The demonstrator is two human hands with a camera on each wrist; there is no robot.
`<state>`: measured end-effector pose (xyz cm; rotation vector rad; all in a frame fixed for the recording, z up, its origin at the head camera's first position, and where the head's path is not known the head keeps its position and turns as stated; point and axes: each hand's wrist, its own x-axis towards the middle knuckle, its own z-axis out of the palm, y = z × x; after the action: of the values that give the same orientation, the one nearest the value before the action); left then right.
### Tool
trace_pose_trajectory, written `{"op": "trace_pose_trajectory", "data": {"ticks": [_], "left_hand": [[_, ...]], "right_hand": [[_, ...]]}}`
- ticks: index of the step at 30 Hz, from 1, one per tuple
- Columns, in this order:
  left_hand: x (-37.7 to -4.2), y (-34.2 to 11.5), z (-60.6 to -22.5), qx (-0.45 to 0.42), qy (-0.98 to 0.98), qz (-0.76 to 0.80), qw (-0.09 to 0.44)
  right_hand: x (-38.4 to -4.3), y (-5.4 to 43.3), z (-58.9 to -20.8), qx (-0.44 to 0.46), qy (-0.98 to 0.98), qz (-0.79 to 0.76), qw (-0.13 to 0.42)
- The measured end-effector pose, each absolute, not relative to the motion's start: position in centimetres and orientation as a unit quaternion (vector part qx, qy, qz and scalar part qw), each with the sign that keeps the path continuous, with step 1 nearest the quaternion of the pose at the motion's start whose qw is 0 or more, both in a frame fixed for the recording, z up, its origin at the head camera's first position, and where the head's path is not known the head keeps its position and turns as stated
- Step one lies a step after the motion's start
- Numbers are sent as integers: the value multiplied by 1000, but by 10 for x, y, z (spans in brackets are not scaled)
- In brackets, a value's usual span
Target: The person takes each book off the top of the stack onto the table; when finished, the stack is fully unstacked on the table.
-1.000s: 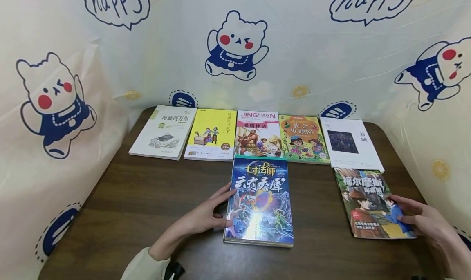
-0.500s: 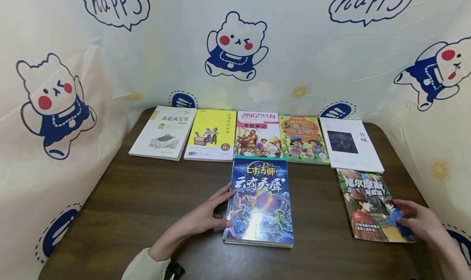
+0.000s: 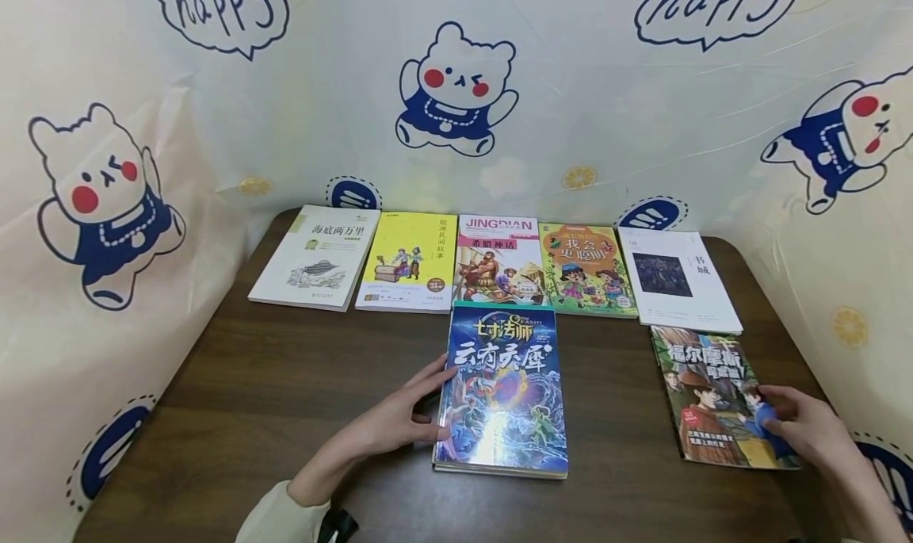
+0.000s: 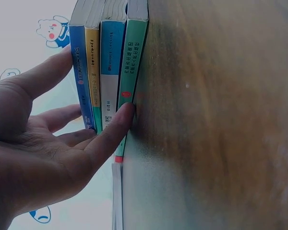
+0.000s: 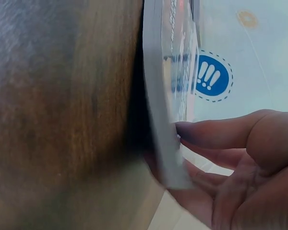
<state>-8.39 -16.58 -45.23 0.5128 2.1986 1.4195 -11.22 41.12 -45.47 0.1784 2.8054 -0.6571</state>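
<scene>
A stack of several books lies in the middle of the table, topped by a blue fantasy-cover book (image 3: 508, 400). My left hand (image 3: 395, 420) touches the stack's left side with spread fingers. Seen from the left wrist, the thumb is at the blue spine (image 4: 81, 81) and another finger reaches the green spine (image 4: 133, 62). On the right, my right hand (image 3: 806, 428) pinches the right edge of a thin detective-cover book (image 3: 716, 404), thumb above and fingers beneath. In the right wrist view this book's edge (image 5: 156, 86) is lifted off the table there, with a dark gap underneath.
A row of books lines the table's back: a white one (image 3: 317, 258), a yellow one (image 3: 406, 261), a pink-and-white one (image 3: 502, 261), a green-and-orange one (image 3: 588, 269) and a white one with a dark square (image 3: 681, 281). A bear-print cloth (image 3: 307, 107) hangs around the brown table (image 3: 285, 392).
My right hand and the detective-cover book have shifted slightly toward me and right, then stayed nearly still. The left hand and the stack stay put.
</scene>
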Motion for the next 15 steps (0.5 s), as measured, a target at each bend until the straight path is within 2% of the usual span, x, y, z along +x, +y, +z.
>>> {"op": "trace_pose_trajectory", "data": {"ticks": [5, 10, 15], "left_hand": [[-84, -166, -454, 185, 804, 513, 235], [-84, -166, -453, 187, 801, 518, 236], [-84, -166, -452, 187, 799, 520, 237]], "right_hand": [[-113, 407, -454, 44, 970, -207, 119], [-111, 401, -451, 70, 973, -183, 124], [-107, 390, -445, 94, 979, -160, 86]]}}
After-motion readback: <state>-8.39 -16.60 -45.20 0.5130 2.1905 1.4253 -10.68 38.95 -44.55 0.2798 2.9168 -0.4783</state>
